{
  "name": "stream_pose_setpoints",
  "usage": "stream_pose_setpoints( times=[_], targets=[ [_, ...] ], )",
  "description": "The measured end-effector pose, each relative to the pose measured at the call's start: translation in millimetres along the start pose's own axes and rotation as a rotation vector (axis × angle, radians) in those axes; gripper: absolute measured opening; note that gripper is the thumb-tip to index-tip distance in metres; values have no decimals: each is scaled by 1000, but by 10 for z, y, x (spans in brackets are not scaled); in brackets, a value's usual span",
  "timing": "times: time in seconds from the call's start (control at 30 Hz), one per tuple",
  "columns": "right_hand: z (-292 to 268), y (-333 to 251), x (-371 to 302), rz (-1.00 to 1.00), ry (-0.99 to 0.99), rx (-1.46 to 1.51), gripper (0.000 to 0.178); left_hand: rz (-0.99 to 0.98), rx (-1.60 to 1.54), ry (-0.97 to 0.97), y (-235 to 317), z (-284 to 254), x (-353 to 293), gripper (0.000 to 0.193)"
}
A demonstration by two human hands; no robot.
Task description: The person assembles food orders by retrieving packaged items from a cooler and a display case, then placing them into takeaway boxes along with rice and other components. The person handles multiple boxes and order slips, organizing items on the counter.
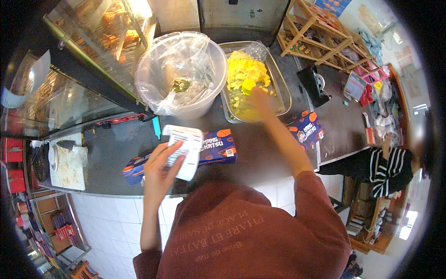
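Observation:
My left hand [160,164] pinches a white paper receipt [189,156] between thumb and fingers, over the near part of the counter. Behind and under it lie blue and orange printed cartons, one [218,149] to the right of the slip and one [134,169] partly hidden by the hand. My right hand [261,98] reaches into a metal mesh tray [284,93] and is smeared by motion. At its fingertips is a small yellow-green scoop [248,86], its handle hidden by the hand. Yellow crumbly food [246,67] is heaped at the tray's far end, with loose bits nearer.
A large plastic-lined tub [218,74] stands left of the tray. The glass display case [88,60] slopes along the left. Another printed carton [307,130] lies by my right forearm. A cutting board [69,174] is far left; a wooden rack [320,37] stands back right; a person [390,169] is at right.

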State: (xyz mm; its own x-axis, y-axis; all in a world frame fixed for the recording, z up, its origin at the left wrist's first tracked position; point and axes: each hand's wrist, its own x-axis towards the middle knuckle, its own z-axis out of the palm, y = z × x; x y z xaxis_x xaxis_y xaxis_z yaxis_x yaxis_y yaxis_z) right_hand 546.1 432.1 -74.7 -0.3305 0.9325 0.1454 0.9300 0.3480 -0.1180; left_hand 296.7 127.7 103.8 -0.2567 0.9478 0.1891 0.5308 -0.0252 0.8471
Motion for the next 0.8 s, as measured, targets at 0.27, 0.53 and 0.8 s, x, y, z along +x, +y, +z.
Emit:
stream_pose_setpoints(
  times=[0.27, 0.53, 0.8],
  targets=[
    [210, -20, 54, -228, -109, -87, 12, -39, -62, -67, 158, 1055, 271, 35],
    [-327, 473, 270, -457, 89, 142, 8, -391, -134, -332, -526, 2185, 332, 74],
    [-188, 451, 708, -632, 129, -135, 8, -575, -523, -360, -700, 2733, 613, 93]
  ],
)
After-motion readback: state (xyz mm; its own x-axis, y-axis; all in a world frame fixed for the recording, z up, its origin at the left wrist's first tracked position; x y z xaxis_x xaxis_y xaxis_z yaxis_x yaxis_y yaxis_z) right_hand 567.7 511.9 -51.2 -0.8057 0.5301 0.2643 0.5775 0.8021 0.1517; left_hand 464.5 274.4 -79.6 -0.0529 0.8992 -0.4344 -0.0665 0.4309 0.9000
